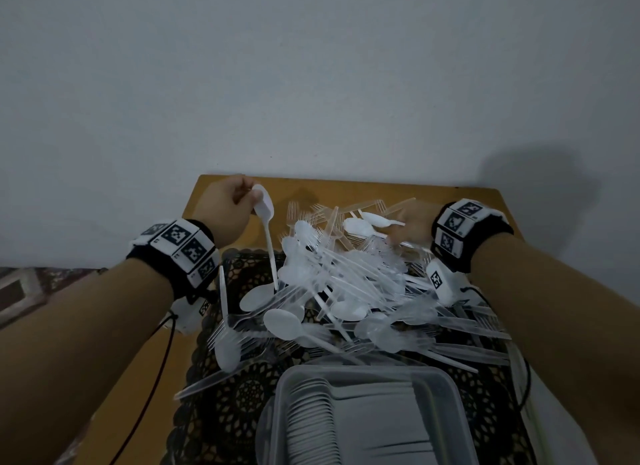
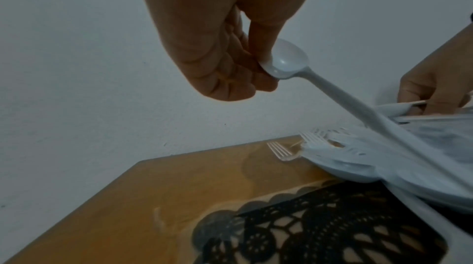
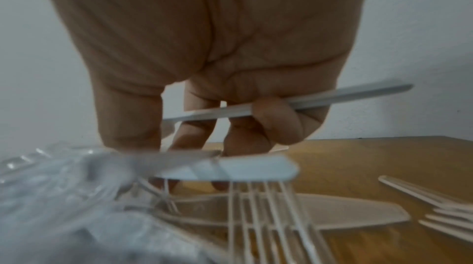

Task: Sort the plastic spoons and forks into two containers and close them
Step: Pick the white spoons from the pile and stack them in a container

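Note:
A big heap of white spoons and clear forks [image 1: 346, 291] covers the middle of the table. My left hand [image 1: 228, 204] is raised at the heap's far left and pinches a white spoon [image 1: 265, 208] by its bowl [image 2: 286, 60], the handle slanting down into the heap. At the heap's far right, my right hand [image 1: 412, 225] holds a white spoon [image 1: 377, 219] by its handle [image 3: 294, 102], curled under a finger, fingertips reaching down into the cutlery. A clear plastic container [image 1: 367, 416] stands in front of the heap with a row of white spoons [image 1: 308, 419] stacked inside.
The yellow wooden table [image 1: 194, 201] stands against a grey wall [image 1: 311, 83]. A black lace mat [image 1: 221, 405] lies under the heap and the container. Loose clear forks [image 3: 440, 213] lie on bare wood at the far right. A cable [image 1: 152, 378] hangs from my left wrist.

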`<state>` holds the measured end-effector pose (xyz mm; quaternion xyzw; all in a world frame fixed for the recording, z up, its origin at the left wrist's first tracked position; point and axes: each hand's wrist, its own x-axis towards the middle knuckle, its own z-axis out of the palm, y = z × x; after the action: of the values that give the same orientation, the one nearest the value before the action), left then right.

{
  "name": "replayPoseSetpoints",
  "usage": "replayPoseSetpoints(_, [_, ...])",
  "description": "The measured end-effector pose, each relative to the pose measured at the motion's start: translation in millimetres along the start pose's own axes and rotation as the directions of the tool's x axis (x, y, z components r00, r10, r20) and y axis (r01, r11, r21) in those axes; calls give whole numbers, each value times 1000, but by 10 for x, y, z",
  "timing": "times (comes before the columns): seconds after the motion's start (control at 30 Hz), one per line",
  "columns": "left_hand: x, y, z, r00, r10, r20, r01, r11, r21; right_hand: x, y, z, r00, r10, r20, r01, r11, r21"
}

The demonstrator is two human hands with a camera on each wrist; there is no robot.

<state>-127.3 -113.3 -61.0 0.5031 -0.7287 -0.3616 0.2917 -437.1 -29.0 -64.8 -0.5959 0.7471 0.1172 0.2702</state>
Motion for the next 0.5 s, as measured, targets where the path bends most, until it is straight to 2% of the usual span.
replayPoseSetpoints(0.17, [39, 153, 78, 996, 79, -35, -80, 996, -32, -182, 232, 31, 992, 66, -108, -61, 997, 54])
replayPoseSetpoints(0.33, [54, 282, 164, 989, 129, -69, -129, 992, 5, -261, 347, 14, 985, 168, -45, -168, 986, 16])
replayPoseSetpoints(0.43, [59, 317, 199, 986, 146, -85, -141, 988, 69, -310, 367, -7, 989, 146, -37, -146, 989, 22])
replayPoseSetpoints(0.5, [64, 346, 224, 988, 142, -65, -142, 990, 14, -343, 360, -46, 990, 110, -83, -108, 994, 33])
